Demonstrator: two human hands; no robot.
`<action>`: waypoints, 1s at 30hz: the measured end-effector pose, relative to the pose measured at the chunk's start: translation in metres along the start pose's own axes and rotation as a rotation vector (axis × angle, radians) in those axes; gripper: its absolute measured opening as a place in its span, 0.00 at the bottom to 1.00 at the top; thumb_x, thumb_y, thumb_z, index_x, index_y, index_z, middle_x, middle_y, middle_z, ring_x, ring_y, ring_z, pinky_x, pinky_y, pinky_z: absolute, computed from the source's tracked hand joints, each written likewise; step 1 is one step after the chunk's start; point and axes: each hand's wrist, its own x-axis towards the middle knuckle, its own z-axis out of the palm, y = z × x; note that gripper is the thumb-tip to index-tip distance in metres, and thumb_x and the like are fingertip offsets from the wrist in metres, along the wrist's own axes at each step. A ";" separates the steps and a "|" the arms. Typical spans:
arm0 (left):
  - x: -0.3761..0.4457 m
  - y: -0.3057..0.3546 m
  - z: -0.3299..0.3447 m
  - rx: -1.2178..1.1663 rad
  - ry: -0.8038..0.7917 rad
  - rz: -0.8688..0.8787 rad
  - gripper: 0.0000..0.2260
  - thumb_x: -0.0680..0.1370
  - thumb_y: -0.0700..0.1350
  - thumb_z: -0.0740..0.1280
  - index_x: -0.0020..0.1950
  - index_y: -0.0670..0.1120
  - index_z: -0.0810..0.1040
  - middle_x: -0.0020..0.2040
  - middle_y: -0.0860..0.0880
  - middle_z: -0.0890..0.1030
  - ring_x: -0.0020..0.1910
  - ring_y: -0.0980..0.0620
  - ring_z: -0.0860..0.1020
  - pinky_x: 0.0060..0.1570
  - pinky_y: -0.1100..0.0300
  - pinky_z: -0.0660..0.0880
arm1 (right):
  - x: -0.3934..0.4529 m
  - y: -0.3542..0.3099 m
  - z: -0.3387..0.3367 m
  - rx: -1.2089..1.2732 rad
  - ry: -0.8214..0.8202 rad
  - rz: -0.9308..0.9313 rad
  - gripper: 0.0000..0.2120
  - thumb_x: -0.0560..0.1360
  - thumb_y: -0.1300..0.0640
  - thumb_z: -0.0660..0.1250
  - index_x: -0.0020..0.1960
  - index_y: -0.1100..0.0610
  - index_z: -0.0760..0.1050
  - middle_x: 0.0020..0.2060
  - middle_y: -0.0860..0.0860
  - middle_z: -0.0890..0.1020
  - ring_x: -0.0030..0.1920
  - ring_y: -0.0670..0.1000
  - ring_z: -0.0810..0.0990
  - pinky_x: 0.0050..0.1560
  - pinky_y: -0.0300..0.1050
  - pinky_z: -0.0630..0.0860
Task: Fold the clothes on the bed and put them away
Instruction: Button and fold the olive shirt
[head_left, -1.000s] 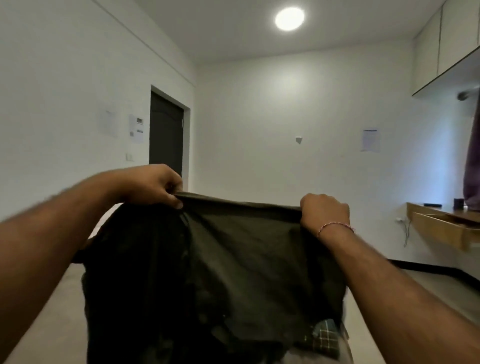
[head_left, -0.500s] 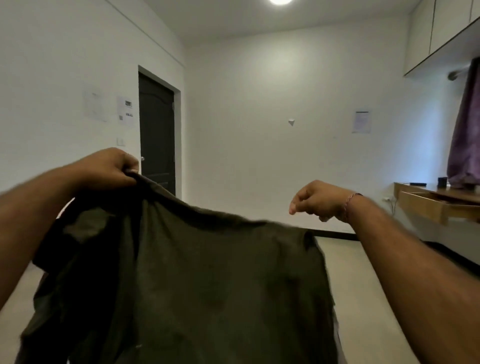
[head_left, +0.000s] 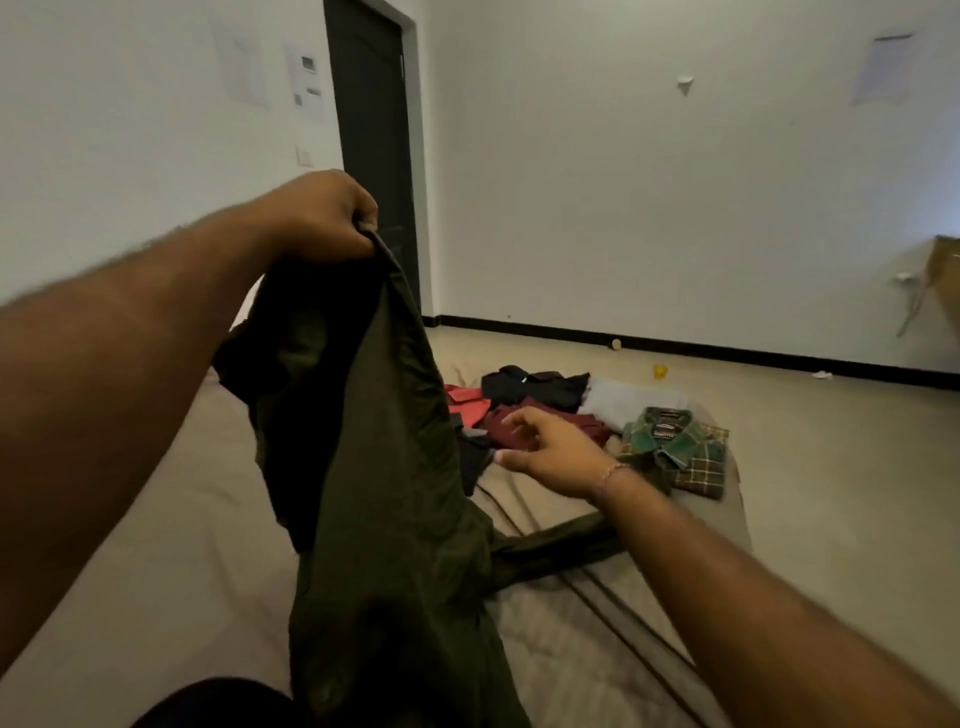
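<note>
My left hand (head_left: 324, 221) is raised and grips the top edge of a dark olive-green shirt (head_left: 379, 467), which hangs down in a long bunch onto the beige bed (head_left: 156, 571). My right hand (head_left: 550, 449) hovers lower and to the right of the hanging shirt, fingers loose, holding nothing. A trailing part of the shirt lies on the bed under my right forearm. Beyond my right hand lie more clothes: a green plaid shirt (head_left: 675, 449), a maroon garment (head_left: 566, 415), a black one (head_left: 535, 387), a red one (head_left: 465, 402) and a pale one (head_left: 618, 402).
A dark door (head_left: 376, 156) stands in the left wall behind the shirt. The floor runs to a white wall with a black skirting. A small yellow object (head_left: 660, 370) lies on the floor. A wooden desk edge (head_left: 943, 275) shows at far right.
My right hand has let go of the shirt and dropped toward the bed. The shirt, once spread between both hands, now hangs from my left hand alone. My view has tilted down.
</note>
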 end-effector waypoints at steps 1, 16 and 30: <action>-0.001 -0.001 -0.002 0.007 0.007 -0.002 0.08 0.77 0.38 0.67 0.37 0.42 0.76 0.37 0.41 0.75 0.39 0.48 0.74 0.40 0.58 0.71 | 0.007 0.003 0.014 0.038 0.007 -0.011 0.24 0.78 0.49 0.74 0.72 0.49 0.73 0.65 0.48 0.79 0.61 0.48 0.79 0.63 0.45 0.76; 0.005 -0.041 -0.014 0.173 0.072 0.055 0.10 0.74 0.34 0.68 0.37 0.47 0.74 0.36 0.46 0.75 0.38 0.49 0.73 0.39 0.57 0.69 | 0.073 -0.046 0.030 0.706 0.186 0.001 0.11 0.82 0.55 0.68 0.41 0.53 0.82 0.39 0.51 0.84 0.45 0.55 0.83 0.49 0.51 0.79; 0.042 -0.119 0.041 0.637 0.043 -0.463 0.04 0.74 0.43 0.68 0.48 0.47 0.76 0.41 0.47 0.75 0.41 0.46 0.77 0.44 0.53 0.76 | 0.095 -0.043 -0.180 -0.965 0.574 0.041 0.06 0.76 0.57 0.65 0.53 0.51 0.72 0.43 0.52 0.79 0.40 0.57 0.76 0.41 0.47 0.72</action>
